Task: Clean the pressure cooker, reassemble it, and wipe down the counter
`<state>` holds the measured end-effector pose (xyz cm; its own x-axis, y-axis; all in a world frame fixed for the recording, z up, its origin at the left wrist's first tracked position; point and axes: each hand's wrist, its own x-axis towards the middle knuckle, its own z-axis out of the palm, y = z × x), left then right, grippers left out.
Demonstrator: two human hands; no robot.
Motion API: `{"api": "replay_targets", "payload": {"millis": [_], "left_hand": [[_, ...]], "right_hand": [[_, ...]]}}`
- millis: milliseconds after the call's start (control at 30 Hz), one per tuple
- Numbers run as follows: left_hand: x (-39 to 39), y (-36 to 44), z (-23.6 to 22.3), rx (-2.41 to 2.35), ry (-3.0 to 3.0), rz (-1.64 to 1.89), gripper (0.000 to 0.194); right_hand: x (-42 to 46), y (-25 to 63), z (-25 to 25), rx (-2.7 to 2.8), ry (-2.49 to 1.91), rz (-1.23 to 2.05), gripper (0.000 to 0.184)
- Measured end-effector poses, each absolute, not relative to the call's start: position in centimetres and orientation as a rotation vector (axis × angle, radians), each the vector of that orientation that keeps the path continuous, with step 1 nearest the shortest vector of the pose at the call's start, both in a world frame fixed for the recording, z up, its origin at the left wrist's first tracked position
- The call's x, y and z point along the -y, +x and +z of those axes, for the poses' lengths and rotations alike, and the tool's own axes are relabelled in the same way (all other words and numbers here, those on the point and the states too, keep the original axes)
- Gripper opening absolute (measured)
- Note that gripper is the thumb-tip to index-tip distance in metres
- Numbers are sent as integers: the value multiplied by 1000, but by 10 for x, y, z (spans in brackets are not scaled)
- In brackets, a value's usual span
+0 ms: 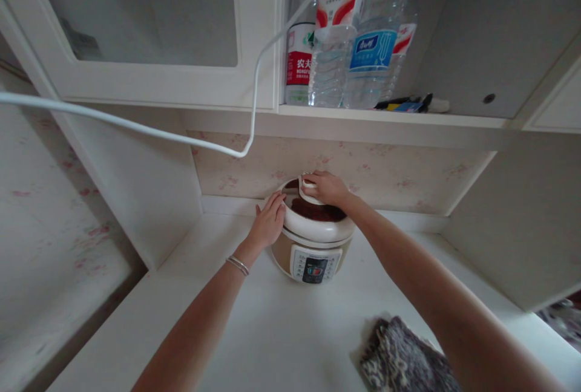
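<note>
A white cord (136,129) sags across the upper left, running up past the cabinet door (136,23). Your left hand (269,222) lies flat and open against the left side of the cooker (313,241), fingers spread on the rim of its lid (318,228). The cooker sits upright near the back of the counter (272,331), straight ahead of you and between both hands, panel facing you. Your right hand (327,188) is on top, curled closed around the white knob (308,185), so it is the one over the lid's centre. Above, 3 or more bottles (349,35) stand on the shelf. A patterned cloth (403,359) lies at lower right, just beside your right forearm.
</note>
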<state>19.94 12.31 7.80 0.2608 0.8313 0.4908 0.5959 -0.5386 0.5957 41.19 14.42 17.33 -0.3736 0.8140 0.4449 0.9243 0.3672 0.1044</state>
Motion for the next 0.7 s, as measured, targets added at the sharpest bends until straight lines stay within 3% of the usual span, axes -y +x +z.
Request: {"api": "replay_targets", "payload": {"millis": [200,367,700], "left_hand": [[-123,195,79,-1256,2312,1154,44],[-120,197,78,-1261,2262,1254,43],[-121,199,73,-1197,2208,1339,35]], "right_hand": [[-144,400,174,2216,-1699,-474,36],[-143,391,169,2105,-1730,-561,49],[-150,405,167,2234,-1528,-568,34]]}}
